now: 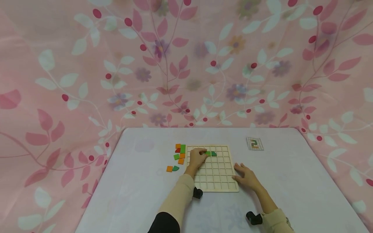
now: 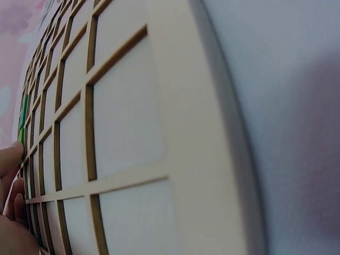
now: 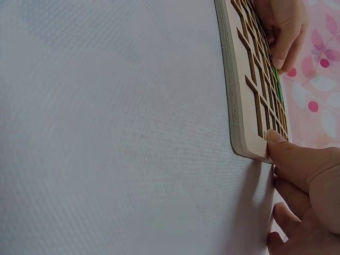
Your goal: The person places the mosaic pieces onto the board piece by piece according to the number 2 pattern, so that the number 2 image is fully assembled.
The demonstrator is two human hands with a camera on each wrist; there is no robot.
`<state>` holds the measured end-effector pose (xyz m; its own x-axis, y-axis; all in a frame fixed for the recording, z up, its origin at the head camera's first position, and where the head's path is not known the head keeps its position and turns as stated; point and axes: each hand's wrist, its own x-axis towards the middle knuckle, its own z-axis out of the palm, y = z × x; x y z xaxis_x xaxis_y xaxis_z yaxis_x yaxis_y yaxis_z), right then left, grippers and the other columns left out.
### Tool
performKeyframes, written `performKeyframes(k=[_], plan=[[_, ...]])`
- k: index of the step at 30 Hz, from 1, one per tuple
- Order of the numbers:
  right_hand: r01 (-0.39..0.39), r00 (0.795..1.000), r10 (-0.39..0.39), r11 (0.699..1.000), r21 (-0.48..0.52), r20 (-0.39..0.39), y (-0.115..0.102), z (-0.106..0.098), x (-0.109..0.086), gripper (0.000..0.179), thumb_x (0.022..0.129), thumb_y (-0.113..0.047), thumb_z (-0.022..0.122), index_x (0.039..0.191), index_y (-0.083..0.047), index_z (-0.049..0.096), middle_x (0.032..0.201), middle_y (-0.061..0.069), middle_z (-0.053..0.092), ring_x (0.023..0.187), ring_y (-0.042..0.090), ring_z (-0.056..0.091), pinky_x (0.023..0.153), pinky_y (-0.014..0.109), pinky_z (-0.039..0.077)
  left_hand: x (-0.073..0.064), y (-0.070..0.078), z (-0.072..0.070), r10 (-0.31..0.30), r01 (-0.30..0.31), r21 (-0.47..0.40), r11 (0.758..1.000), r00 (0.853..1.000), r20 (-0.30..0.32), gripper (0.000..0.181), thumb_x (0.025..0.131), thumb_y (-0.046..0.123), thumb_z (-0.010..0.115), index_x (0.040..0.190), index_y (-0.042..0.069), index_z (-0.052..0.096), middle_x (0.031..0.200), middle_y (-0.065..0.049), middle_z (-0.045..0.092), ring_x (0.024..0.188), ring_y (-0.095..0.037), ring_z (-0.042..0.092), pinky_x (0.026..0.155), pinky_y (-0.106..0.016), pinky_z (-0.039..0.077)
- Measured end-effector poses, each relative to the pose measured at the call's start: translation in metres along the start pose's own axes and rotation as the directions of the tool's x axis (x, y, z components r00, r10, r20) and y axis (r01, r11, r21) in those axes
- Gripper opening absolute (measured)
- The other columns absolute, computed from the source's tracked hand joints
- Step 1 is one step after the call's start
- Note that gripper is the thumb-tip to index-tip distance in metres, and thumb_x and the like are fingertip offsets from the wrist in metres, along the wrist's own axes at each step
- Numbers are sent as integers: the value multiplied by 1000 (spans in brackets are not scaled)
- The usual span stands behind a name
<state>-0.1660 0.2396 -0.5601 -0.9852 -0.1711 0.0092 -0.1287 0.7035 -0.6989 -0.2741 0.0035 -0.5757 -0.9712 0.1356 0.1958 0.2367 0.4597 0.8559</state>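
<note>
My left hand (image 1: 198, 157) reaches over the wooden grid board (image 1: 215, 178) and pinches a light green square tile (image 1: 208, 153) at one of its upper cells. Right beside that tile lies a dark green quarter-round tile (image 1: 214, 153). In the left wrist view, thumb and fingers meet at the light green tile (image 2: 22, 137). My right hand (image 1: 247, 176) is at the board's right edge, its thumb resting on the rim and the other fingers spread loosely along the side. The right wrist view shows this thumb (image 3: 287, 151) near a corner of the board.
Left of the board lie several orange, green and red tiles (image 1: 182, 155). Farther out are an orange square (image 1: 169, 169) and a dark green quarter-round (image 1: 175, 168). A small pattern card (image 1: 254, 144) lies at the back right of the white table (image 1: 140, 197). Behind hangs a pink floral cloth (image 1: 186, 64).
</note>
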Motion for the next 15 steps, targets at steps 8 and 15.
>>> performKeyframes(k=[8, 15], plan=[[1, 1000, -1, 1000, 2, -3, 2, 0, 1, 54, 81, -11, 71, 124, 15, 50, 134, 27, 44, 128, 52, 28, 103, 61, 24, 2, -1, 3, -4, 4, 10, 1000, 999, -50, 22, 74, -1, 74, 96, 0, 73, 80, -11, 68, 67, -14, 55, 58, -22, 46], [8, 1000, -8, 1000, -1, 3, 0, 0, 1, 54, 81, -11, 71, 124, 16, 50, 133, 28, 44, 128, 52, 29, 103, 61, 24, 1, 2, 2, -36, 37, 15, 999, 998, -60, 22, 74, 0, 75, 95, 0, 74, 79, -11, 67, 67, -14, 54, 59, -24, 46]])
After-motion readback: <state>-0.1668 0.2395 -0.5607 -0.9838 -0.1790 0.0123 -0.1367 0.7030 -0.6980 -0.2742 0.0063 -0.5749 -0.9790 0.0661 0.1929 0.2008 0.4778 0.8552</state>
